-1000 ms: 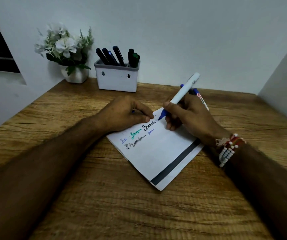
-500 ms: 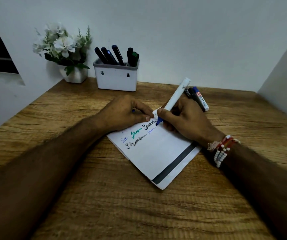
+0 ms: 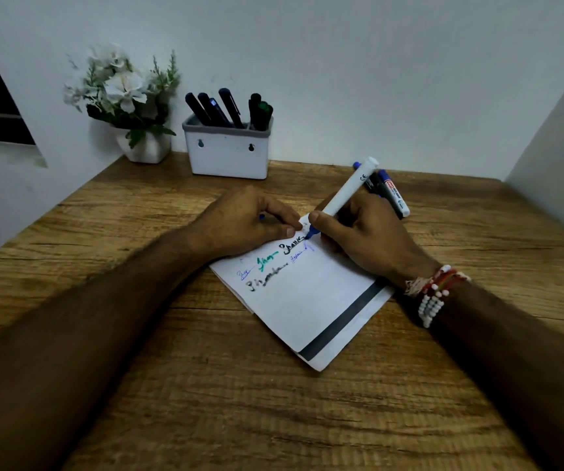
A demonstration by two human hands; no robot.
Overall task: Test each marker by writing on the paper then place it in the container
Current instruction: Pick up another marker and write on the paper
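On the wooden table (image 3: 205, 402) a folded white paper (image 3: 307, 300) with a dark stripe near its lower edge lies at a slant, and both hands meet at its far corner. The right hand (image 3: 369, 232) pinches a white marker (image 3: 348, 192) between thumb and fingers, the barrel tilted up and away and the blue tip touching the sheet just beside the latest scrawl. The left hand (image 3: 246, 219) rests on the paper's upper edge with its fingers curled round a small blue piece (image 3: 261, 216); what that piece is I cannot tell from here. Beaded bracelets (image 3: 433, 294) in white and red circle the right wrist. Just behind the right hand, partly hidden by it, loose markers (image 3: 394, 193) lie on the table, one with a blue cap and a red label too small to read. Against the wall stands a white container (image 3: 227, 158) with a grey rim, several dark markers (image 3: 226, 108) leaning in it and a green-capped marker (image 3: 265, 112) at its right end. To its left sits a white flower pot (image 3: 144, 147) with pale blossoms. The white marker's barrel bears a "CE" mark. The paper carries cursive words in blue, green and black, none of which I can read with certainty.
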